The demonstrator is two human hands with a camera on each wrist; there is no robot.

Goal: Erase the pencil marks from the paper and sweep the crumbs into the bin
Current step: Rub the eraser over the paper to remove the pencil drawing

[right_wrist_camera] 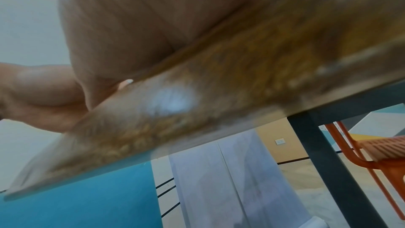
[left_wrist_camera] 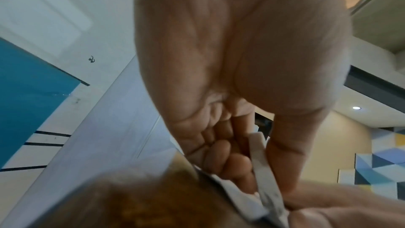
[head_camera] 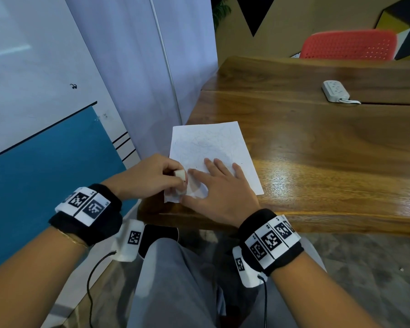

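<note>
Wristbands: black bands with white marker tags on both forearms, nearest the head camera, cables trailing off them.
Left hand point(head_camera: 149, 177): fingers curled, pinching a small white eraser point(head_camera: 180, 174) against the near-left corner of the paper point(head_camera: 213, 147).
Right hand point(head_camera: 219, 188): flat, fingers spread and straight, pressing on the sheet's near half. Holds nothing. Likely pins the paper so it doesn't slide or crease under rubbing.
Paper: lies at the near-left corner of the tabletop point(head_camera: 317, 150), close to the left edge. Faint pencil scribble across the middle, so most marks not yet erased. Near-left corner looks lifted or crumpled at the eraser.
Step (judgement): early erasing, working the corner first. Sweeping not started.
Crumbs: none I can make out.
Bin: round dark shape under the near table edge, by the knees. Could be the bin, cannot tell.
Left wrist view: shows the palm side, curled fingers point(left_wrist_camera: 221, 155) and thumb clamping the eraser point(left_wrist_camera: 263, 171) edge-on, its tip down on the paper. Head view hides that underside.
Right wrist view: blurred table edge and the heel of the right hand point(right_wrist_camera: 131, 23) on top. Fingers hidden here. Adds the dark table leg and orange chair point(right_wrist_camera: 372, 148), not the paper.
Other: white power strip point(head_camera: 336, 90) near the far-right edge, well apart from the paper.
Risk (judgement): the sheet may tear or fold at that loose corner.
</note>
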